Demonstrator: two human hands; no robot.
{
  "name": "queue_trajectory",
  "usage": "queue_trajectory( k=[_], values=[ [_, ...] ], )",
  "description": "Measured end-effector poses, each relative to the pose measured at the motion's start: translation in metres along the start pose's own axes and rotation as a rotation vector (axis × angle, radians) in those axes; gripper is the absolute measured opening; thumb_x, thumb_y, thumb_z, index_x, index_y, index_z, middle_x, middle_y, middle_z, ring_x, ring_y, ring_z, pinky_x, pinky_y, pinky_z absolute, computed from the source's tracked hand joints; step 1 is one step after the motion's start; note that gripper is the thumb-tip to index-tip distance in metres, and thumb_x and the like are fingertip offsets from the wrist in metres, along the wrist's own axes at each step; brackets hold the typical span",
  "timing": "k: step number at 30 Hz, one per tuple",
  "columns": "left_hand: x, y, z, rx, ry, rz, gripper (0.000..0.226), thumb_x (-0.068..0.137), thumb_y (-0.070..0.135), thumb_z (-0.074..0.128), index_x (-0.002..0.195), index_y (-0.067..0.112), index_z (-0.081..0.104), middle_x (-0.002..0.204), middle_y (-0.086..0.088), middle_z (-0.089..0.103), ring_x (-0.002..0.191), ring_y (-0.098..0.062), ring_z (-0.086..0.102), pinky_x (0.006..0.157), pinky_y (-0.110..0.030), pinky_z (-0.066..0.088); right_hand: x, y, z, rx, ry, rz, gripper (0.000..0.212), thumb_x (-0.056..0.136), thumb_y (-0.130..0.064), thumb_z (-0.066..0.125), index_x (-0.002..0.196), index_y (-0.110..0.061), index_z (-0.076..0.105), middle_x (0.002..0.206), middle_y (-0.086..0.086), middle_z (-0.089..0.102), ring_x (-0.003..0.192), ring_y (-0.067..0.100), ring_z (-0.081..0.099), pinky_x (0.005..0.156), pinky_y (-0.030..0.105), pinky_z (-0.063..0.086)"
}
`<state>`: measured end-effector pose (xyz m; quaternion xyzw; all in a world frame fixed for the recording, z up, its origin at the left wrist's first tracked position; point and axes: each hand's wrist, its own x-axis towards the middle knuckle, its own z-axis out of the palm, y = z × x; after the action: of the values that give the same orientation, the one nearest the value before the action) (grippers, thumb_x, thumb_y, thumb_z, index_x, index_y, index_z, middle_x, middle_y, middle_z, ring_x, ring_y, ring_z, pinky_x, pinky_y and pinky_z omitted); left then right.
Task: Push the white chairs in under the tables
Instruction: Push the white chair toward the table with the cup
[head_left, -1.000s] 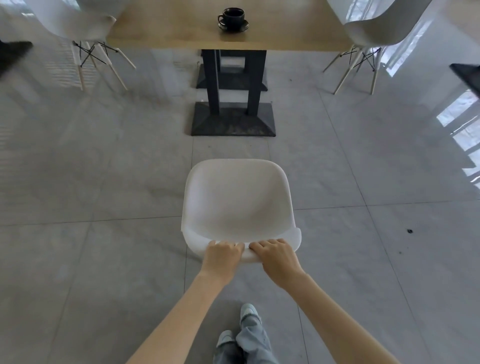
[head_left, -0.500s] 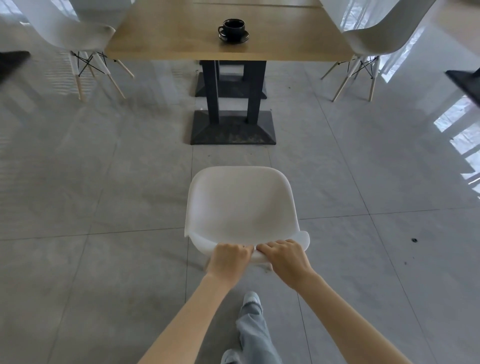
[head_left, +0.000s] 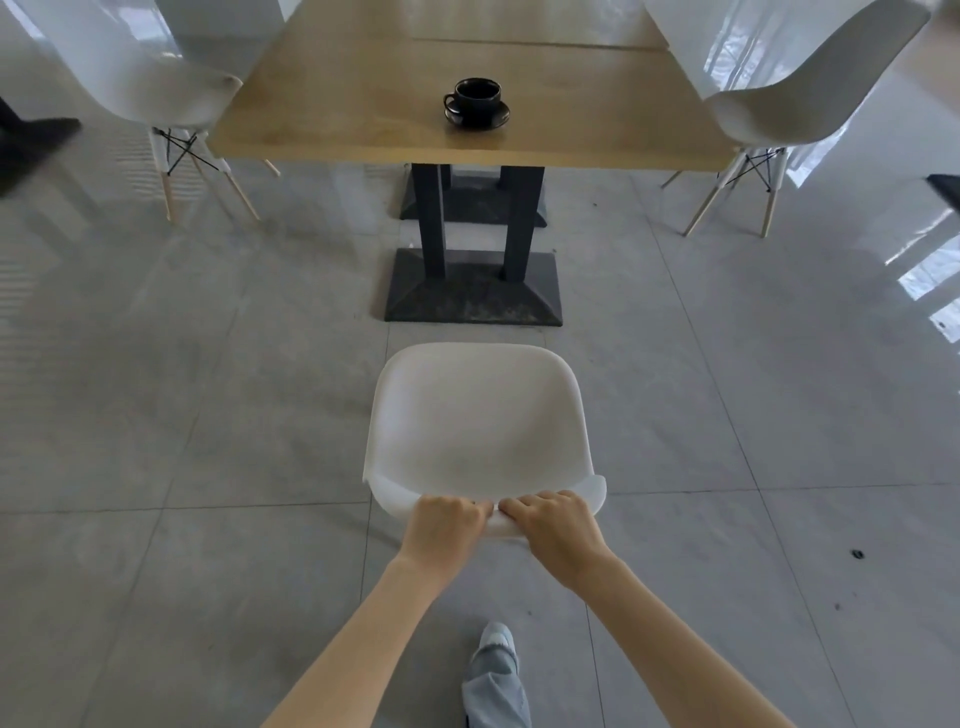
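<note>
White moulded plastic chair (head_left: 480, 431), judged light and stiff with a smooth, slightly slippery shell; the backrest top rim is the natural hold. Left hand (head_left: 442, 525) and right hand (head_left: 556, 527) are both clenched on that rim, side by side, nearly touching. The chair sits on the floor directly ahead of the hands, seat front pointing away toward the counter (head_left: 363, 104), well short of its edge, front-to-back axis square to it.
</note>
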<state>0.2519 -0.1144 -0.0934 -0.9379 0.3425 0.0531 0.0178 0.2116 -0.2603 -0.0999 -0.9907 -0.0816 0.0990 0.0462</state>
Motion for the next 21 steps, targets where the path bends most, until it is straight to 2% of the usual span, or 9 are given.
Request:
queue_trajectory(
  k=[5, 10, 15, 18, 21],
  values=[
    [0.034, -0.011, -0.004, -0.006, -0.03, -0.006, 0.039, 0.018, 0.019, 0.087, 0.046, 0.027, 0.061, 0.027, 0.003, 0.052, 0.022, -0.009, 0.05, 0.03, -0.009, 0.035, 0.031, 0.018, -0.008, 0.017, 0.025, 0.017, 0.027, 0.057, 0.0, 0.07, 0.077, -0.018, 0.065, 0.063, 0.0, 0.071, 0.056, 0.026, 0.067, 0.052, 0.03, 0.048],
    [0.061, -0.023, -0.008, -0.001, -0.033, 0.002, 0.035, 0.025, 0.02, 0.088, 0.048, 0.027, 0.062, 0.028, 0.004, 0.052, 0.022, -0.009, 0.05, 0.029, -0.01, 0.035, 0.055, 0.029, -0.017, -0.048, 0.041, 0.024, 0.041, 0.028, -0.01, 0.083, 0.057, -0.026, 0.06, 0.041, -0.007, 0.06, 0.034, 0.015, 0.058, 0.037, 0.021, 0.04],
    [0.086, -0.041, -0.007, 0.014, -0.048, 0.005, 0.035, 0.03, 0.021, 0.088, 0.053, 0.03, 0.063, 0.03, 0.005, 0.054, 0.025, -0.008, 0.051, 0.03, -0.012, 0.037, 0.083, 0.039, -0.019, -0.048, 0.038, 0.017, 0.044, 0.029, -0.008, 0.084, 0.062, -0.024, 0.061, 0.044, -0.006, 0.062, 0.036, 0.016, 0.059, 0.037, 0.024, 0.042],
    [0.104, -0.051, -0.011, 0.025, -0.034, -0.001, 0.033, 0.031, 0.022, 0.088, 0.053, 0.031, 0.064, 0.03, 0.005, 0.054, 0.024, -0.006, 0.05, 0.03, -0.011, 0.035, 0.103, 0.046, -0.022, -0.03, 0.038, 0.005, 0.037, 0.042, -0.006, 0.082, 0.071, -0.022, 0.064, 0.053, -0.005, 0.067, 0.044, 0.018, 0.064, 0.043, 0.026, 0.046],
    [0.125, -0.063, -0.014, 0.021, -0.029, 0.006, 0.03, 0.035, 0.023, 0.088, 0.054, 0.03, 0.065, 0.032, 0.005, 0.055, 0.025, -0.007, 0.051, 0.03, -0.012, 0.037, 0.124, 0.055, -0.03, -0.039, 0.039, -0.004, 0.041, 0.029, -0.013, 0.086, 0.06, -0.026, 0.062, 0.043, -0.006, 0.062, 0.035, 0.013, 0.058, 0.036, 0.021, 0.041]
  ],
)
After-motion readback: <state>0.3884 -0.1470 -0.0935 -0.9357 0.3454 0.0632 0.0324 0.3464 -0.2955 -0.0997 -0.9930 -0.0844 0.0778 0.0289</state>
